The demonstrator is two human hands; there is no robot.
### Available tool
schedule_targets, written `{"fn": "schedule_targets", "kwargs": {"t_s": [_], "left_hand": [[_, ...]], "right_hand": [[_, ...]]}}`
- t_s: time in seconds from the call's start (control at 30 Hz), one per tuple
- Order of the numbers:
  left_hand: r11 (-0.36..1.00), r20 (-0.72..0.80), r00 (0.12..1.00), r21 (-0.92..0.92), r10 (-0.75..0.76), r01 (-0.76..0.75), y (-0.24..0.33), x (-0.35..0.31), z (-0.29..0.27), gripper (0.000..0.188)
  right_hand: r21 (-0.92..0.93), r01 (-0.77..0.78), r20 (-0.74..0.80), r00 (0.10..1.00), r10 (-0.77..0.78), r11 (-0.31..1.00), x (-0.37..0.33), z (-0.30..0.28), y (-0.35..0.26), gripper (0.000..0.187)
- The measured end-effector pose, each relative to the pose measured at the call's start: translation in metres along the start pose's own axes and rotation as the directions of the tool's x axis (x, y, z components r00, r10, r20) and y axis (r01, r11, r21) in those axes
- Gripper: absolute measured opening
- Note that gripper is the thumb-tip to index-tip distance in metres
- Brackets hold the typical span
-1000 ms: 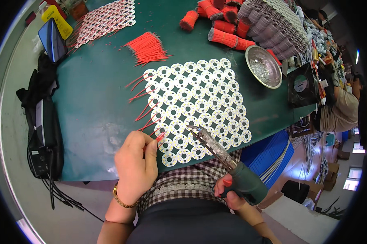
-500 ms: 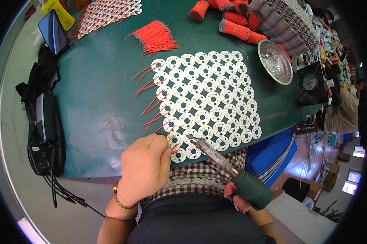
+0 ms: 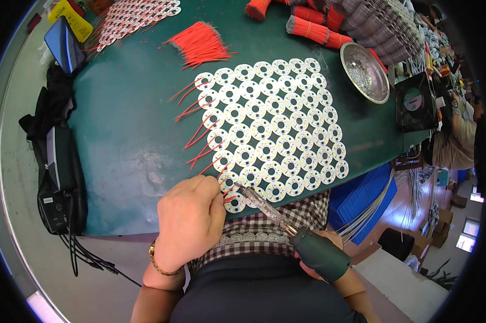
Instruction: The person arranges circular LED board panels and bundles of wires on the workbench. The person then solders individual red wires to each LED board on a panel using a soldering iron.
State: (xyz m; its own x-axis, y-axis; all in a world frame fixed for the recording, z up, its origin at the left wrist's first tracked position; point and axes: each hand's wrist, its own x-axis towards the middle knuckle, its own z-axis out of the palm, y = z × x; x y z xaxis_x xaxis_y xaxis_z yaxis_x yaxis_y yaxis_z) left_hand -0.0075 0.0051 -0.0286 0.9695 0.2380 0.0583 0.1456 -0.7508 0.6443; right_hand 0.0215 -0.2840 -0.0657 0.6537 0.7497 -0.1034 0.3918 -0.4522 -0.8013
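A panel of joined white ring-shaped LED boards [image 3: 266,130] lies on the green table, with red wires standing out from its left column. At the panel's lower left corner is my left hand [image 3: 189,220], fingers closed in a pinch; short red wires [image 3: 229,199] come out past its fingertips onto the boards. My right hand [image 3: 331,238] is wrapped round the dark green handle of a soldering iron [image 3: 270,210], which partly hides it. The iron's tip is over the lower left boards, close to my left fingertips; whether it touches a board I cannot tell.
A heap of loose red wires [image 3: 202,44] lies beyond the panel, with wire bundles [image 3: 313,31] farther back. A metal bowl [image 3: 355,51] stands at the far right, near a black fan [image 3: 412,105]. Another wired panel [image 3: 138,19], a phone [image 3: 65,46] and a blue crate [image 3: 356,196] flank the work.
The soldering iron has moved left, bringing its tip nearer my left fingertips. My right hand has come up with it. The left hand stays almost in place.
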Motion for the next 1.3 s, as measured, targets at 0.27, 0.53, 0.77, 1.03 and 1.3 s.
{"fn": "schedule_targets", "kwargs": {"t_s": [0.27, 0.53, 0.77, 1.03, 1.3], "left_hand": [[1.000, -0.009, 1.000, -0.002, 0.004, -0.004, 0.000, 0.003, 0.002, 0.008], [0.999, -0.001, 1.000, 0.029, 0.023, -0.023, -0.002, 0.003, 0.002, 0.010], [0.994, 0.052, 0.996, -0.095, 0.066, -0.061, -0.012, 0.002, -0.007, 0.006], [0.882, 0.088, 0.996, -0.471, 0.007, 0.035, -0.007, -0.009, -0.023, 0.010], [0.643, 0.268, 0.963, -0.738, -0.002, 0.207, 0.011, -0.022, -0.013, 0.014]], "right_hand": [[-0.094, 0.115, -0.121, 0.985, -0.126, 0.989, 0.005, 0.004, -0.004, 0.023], [-0.241, 0.064, 0.006, 0.998, -0.065, 0.968, 0.003, -0.001, 0.002, 0.016], [-0.193, -0.120, 0.107, 0.984, 0.142, 0.974, 0.013, -0.015, -0.027, 0.017], [0.503, 0.052, -0.108, 0.994, 0.003, 0.863, 0.035, 0.017, -0.014, 0.041], [0.929, -0.089, 0.001, 0.971, 0.239, 0.359, 0.080, 0.017, -0.045, 0.055]]}}
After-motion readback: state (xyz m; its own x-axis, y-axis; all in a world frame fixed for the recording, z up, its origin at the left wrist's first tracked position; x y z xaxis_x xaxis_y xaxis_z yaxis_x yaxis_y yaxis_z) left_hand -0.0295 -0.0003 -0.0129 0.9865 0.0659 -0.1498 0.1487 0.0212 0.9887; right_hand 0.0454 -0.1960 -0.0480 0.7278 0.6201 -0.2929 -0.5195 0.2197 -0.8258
